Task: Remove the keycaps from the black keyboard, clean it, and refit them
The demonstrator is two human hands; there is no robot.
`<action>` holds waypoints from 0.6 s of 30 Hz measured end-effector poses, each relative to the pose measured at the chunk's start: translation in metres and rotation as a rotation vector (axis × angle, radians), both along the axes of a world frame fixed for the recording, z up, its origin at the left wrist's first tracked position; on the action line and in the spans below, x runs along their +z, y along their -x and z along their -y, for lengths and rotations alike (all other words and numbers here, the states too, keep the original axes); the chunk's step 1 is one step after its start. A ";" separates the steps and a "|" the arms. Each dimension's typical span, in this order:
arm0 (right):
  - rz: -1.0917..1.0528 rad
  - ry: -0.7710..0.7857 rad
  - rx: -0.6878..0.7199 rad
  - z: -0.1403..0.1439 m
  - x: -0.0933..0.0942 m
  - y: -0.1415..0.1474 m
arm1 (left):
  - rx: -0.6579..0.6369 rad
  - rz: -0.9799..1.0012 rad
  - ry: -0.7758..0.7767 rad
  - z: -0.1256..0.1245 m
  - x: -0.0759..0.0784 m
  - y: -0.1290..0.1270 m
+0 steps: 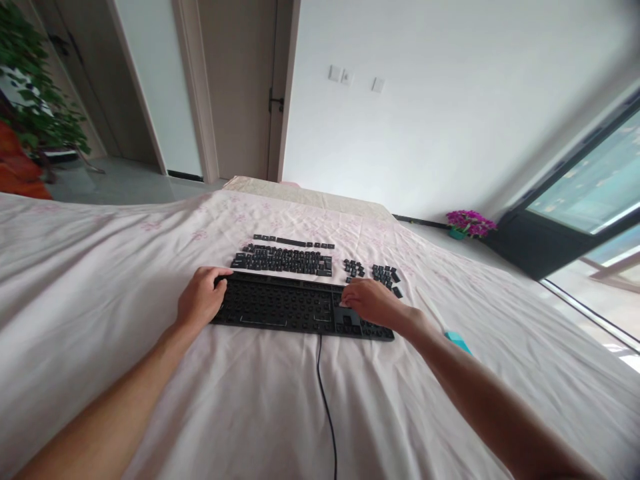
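Observation:
A black keyboard base with its keycaps removed lies on a pale sheet, its cable running toward me. My left hand grips the keyboard's left end. My right hand rests over the right part of the keyboard, fingers bent down on it; whether it pinches a keycap is hidden. Beyond the keyboard, rows of loose black keycaps are laid out in order, with smaller groups of keycaps to the right.
The pale pink sheet covers a bed or table. A teal object peeks out by my right forearm. A door, a green plant, purple flowers and a large window surround it.

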State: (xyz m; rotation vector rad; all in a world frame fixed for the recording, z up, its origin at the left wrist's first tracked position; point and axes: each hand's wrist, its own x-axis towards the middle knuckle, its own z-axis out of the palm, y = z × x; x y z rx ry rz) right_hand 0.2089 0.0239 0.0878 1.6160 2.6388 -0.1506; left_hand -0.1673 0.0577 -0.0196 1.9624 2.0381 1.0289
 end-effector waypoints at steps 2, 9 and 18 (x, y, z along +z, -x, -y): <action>-0.089 0.025 0.048 0.004 -0.006 0.007 | 0.000 0.000 0.003 0.000 0.000 0.000; -0.023 0.053 -0.036 0.015 -0.010 -0.006 | 0.001 -0.012 -0.004 0.000 0.001 -0.001; -0.102 0.041 0.044 0.034 -0.019 0.005 | 0.000 -0.022 -0.008 -0.002 -0.003 0.002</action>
